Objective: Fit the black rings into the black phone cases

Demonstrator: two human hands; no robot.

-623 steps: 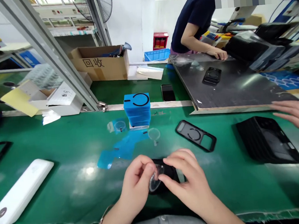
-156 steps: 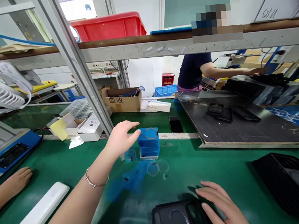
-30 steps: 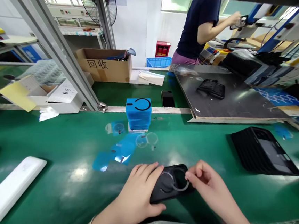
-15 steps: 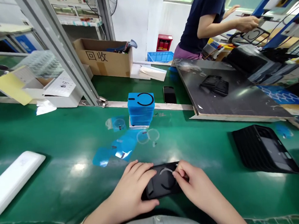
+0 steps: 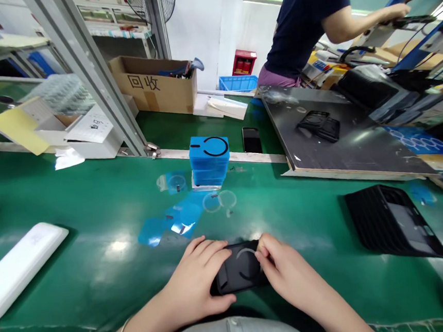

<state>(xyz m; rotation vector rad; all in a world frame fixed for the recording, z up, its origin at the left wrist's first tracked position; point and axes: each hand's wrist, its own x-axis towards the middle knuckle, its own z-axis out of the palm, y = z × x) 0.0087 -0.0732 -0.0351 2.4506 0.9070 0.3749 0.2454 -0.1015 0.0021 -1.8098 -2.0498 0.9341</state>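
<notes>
In the head view, a black phone case [image 5: 238,271] is held on the green bench [image 5: 93,208] near its front edge; it is pressed down by the left hand [image 5: 196,276] in a wide, flat grip, and a narrow pinch is kept by the right hand [image 5: 288,263] beside the case's dark ring [image 5: 245,263]; one stack of blue pads [image 5: 209,159] stands beyond, with two clear rings [image 5: 212,202] and blue film pieces [image 5: 183,217] just in front; one white bar [image 5: 23,271] is laid to the left, and one black ribbed tray [image 5: 389,222] to the right.

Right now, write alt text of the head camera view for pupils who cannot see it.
A person's left hand and right hand hold a black phone case on a green workbench, the right fingers at its round ring. Behind stands a blue stack of pads beside blue film.
</notes>
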